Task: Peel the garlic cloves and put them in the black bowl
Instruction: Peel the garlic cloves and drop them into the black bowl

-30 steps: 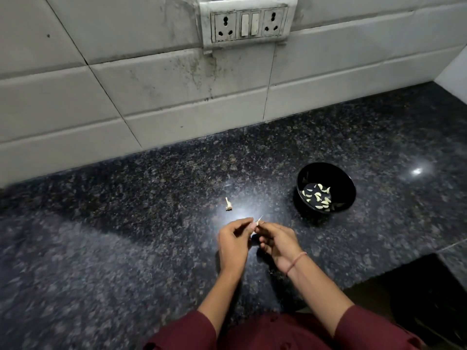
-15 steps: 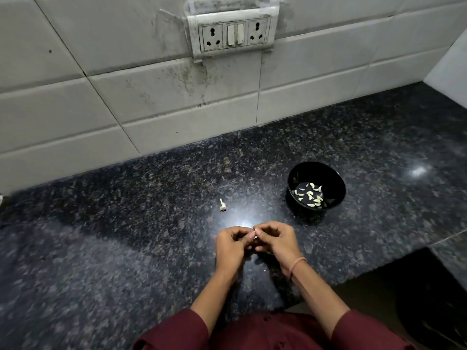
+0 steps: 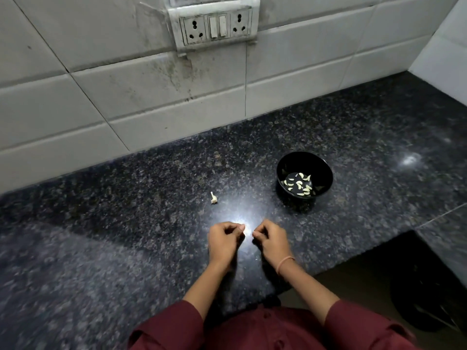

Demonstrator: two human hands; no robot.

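Curling over the near middle of the worktop [image 3: 101, 248], the left hand [image 3: 222, 242] and right hand [image 3: 271, 242] now sit slightly apart, where half a second ago their fingertips met over a clove. The fingers of both are drawn in tight, thumb against forefinger; a pale speck shows at each pinch, but glare from the bright reflection between them makes it impossible to tell whether that is garlic, skin or just fingertip. A thin band circles the right wrist, and maroon sleeves [image 3: 171, 332] fill the bottom of the view.

Just right of the hands the near edge of the worktop steps back, leaving a dark cut-out at the near right corner. Left of the hands the stone runs bare all the way to the left edge.

Farther back, a small garlic stem [image 3: 213, 198] lies alone left of centre, as before. The black bowl [image 3: 321, 170] stands to the right of it, well apart, holding a scatter of peeled garlic cloves [image 3: 299, 184]. Open stone lies behind both up to the tiled wall [image 3: 151, 84], where a socket plate [image 3: 214, 26] is mounted.
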